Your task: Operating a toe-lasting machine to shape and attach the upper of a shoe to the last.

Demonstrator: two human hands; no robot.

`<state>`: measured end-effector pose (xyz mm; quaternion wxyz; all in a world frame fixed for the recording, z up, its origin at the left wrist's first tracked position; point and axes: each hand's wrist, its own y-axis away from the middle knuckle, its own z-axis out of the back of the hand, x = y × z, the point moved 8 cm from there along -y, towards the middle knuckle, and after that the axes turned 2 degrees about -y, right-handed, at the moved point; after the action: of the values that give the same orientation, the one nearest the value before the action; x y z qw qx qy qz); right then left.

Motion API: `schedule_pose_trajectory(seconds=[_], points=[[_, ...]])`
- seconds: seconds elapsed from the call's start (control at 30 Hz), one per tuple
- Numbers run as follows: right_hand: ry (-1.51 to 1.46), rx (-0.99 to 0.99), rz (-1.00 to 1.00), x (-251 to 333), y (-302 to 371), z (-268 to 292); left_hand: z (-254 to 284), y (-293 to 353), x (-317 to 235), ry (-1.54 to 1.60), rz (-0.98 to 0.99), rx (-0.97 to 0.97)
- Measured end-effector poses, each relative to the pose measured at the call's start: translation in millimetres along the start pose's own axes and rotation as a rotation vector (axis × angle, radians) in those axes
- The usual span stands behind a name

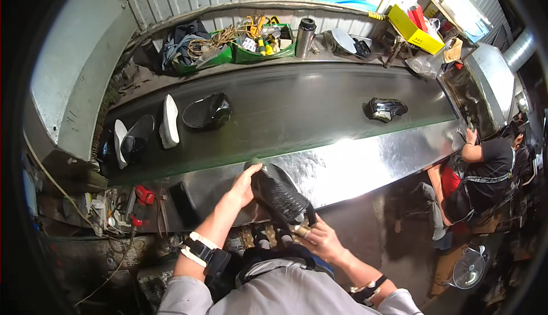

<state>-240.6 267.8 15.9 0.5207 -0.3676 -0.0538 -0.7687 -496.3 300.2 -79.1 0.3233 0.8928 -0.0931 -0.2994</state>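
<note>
In front of me, just past the steel table edge, I hold a black shoe upper [279, 192], tilted, with a greenish tip at its far end. My left hand [244, 187] is closed around its far left side. Lower right, my right hand [323, 239] has bent fingers gripping a dark strip at the near end of the upper. Pale wrapping shows on a finger of that hand. What fills the inside of the upper is hidden.
A dark conveyor belt [285, 112] carries white soles [169, 122], black uppers [207, 111] and a black shoe [386, 109]. A phone-like black slab [184, 205] and a red tool [141, 203] lie left. Green bins [264, 54] and a flask [306, 38] stand behind. Another person [482, 172] sits right.
</note>
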Motion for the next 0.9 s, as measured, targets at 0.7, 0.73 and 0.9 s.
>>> schedule_pose_trajectory(seconds=[0.7, 0.73, 0.9], points=[[-0.261, 0.003, -0.398, -67.1, 23.8, -71.0, 14.5, -13.9, -8.8, -1.396, -0.343, -0.763], [-0.369, 0.034, -0.432, -70.7, 24.3, -75.3, 12.9, -13.5, -11.0, -1.377, -0.382, -0.774], [-0.427, 0.018, -0.323, -74.2, 12.2, -74.7, 21.0, -9.7, -18.3, -1.231, -0.602, -0.820]])
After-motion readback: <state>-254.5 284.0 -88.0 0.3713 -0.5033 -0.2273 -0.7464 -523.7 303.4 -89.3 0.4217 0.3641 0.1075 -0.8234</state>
